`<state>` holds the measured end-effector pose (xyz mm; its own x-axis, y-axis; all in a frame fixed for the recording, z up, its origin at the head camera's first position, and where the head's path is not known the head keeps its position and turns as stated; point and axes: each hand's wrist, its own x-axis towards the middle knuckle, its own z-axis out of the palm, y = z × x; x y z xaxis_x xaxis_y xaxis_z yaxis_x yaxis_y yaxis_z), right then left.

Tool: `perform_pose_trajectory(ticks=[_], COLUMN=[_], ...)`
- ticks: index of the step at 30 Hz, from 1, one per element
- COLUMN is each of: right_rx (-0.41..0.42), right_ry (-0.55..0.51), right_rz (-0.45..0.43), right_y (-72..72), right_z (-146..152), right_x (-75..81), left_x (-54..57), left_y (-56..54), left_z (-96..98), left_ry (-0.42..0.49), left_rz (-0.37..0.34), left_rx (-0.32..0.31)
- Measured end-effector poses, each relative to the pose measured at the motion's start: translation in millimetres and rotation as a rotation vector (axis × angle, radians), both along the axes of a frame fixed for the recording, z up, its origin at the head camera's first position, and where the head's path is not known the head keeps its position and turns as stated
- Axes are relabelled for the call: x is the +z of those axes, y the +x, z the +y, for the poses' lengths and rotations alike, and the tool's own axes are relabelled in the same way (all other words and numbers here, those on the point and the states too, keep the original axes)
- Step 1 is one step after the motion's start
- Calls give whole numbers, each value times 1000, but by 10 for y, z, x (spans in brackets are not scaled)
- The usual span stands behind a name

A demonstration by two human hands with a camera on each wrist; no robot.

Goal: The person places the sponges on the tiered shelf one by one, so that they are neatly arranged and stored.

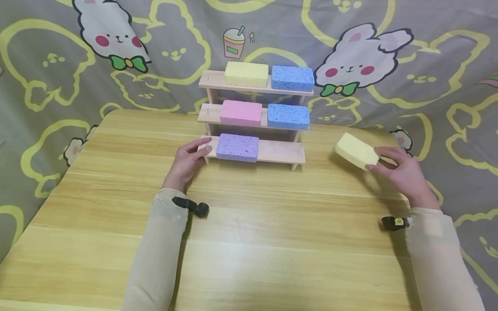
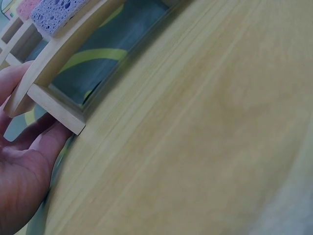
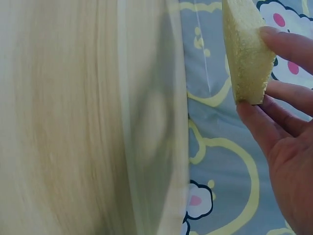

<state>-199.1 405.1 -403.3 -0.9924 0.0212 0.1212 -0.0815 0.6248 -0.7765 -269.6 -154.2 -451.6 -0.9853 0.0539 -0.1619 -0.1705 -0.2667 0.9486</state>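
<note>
My right hand (image 1: 404, 175) pinches one end of a pale yellow sponge (image 1: 355, 150), held tilted over the table to the right of a three-tier wooden rack (image 1: 278, 150). The thumb and fingers press on its edges in the right wrist view. At the rack's lowest step my left hand (image 1: 186, 164) grips the left end, with digits above and below the board (image 2: 73, 46). Beside those fingers a purple sponge (image 1: 237, 147) lies on that step. The middle step carries a pink sponge (image 1: 241, 113) and a blue sponge (image 1: 288, 116). On top sit another yellow sponge (image 1: 246, 74) and a second blue one.
The rack stands at the back of a wood-grain table (image 1: 249, 242). Behind it hangs a grey patterned cloth (image 1: 272, 26) with rabbit drawings, which also runs along both sides. Small black cameras (image 1: 200, 209) are strapped to both sleeves.
</note>
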Motion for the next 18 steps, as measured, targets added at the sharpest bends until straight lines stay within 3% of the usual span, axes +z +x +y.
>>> perform_pose_trajectory(ticks=[7,18], right_rx=[14,64], right_ry=[58,-30], right_rz=[-18,24], right_y=[22,40], right_z=[-64,-139], right_x=[48,36], left_x=[8,6], left_y=[-7,-7], left_z=[7,6], left_ry=[-10,-11], left_rz=[-5,-4], left_rx=[-10,-6])
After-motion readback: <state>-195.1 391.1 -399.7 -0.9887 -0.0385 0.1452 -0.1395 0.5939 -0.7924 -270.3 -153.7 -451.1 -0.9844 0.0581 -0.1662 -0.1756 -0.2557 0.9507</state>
